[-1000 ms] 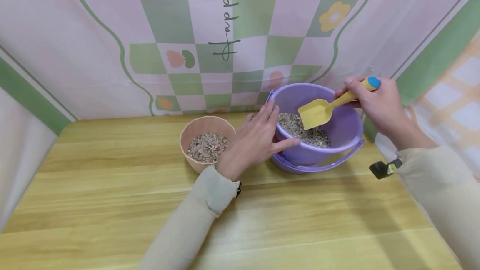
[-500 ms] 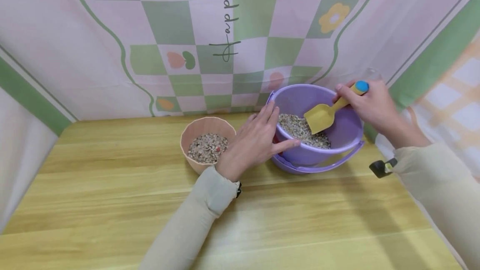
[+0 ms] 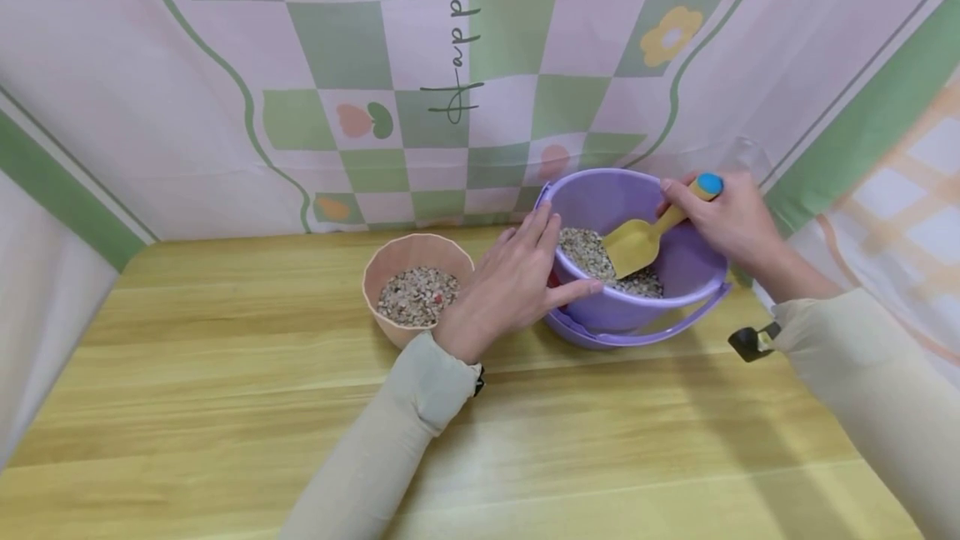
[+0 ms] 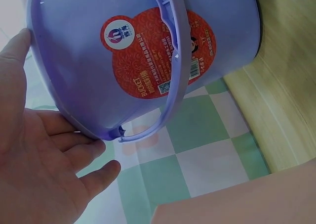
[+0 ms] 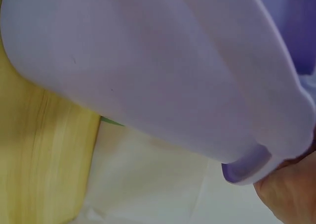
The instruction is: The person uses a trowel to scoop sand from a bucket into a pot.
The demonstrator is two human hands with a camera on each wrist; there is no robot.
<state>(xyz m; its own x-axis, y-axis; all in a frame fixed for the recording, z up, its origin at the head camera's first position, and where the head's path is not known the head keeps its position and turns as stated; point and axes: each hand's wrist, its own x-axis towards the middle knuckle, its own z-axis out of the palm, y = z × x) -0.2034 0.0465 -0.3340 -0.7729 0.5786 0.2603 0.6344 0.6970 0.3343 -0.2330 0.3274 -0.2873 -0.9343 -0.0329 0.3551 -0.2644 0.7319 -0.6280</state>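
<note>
A purple bucket [image 3: 615, 313] with its handle hanging down in front holds small mixed gravel [image 3: 582, 248]. My left hand [image 3: 508, 280] rests against its left rim, fingers extended and thumb over the near edge. In the left wrist view, the fingertips lie at the rim beside a red label [image 4: 138, 70]. My right hand [image 3: 731, 219] grips the handle of a yellow toy shovel [image 3: 632, 247] with a blue end cap. The blade is tilted inside the bucket, its front edge at the gravel. In the right wrist view, the bucket wall [image 5: 138, 75] hides most of that hand.
A peach bowl [image 3: 401, 252], also with gravel, stands left of the bucket beside my left wrist. Both stand on a wooden table [image 3: 225, 373]. A green and white checked cloth [image 3: 510, 40] hangs behind them. The table's right edge lies under my right forearm.
My right hand has moved left and slightly down, bringing the shovel's blade lower to the gravel. My left hand stays at the rim, and the bucket and bowl have not moved.
</note>
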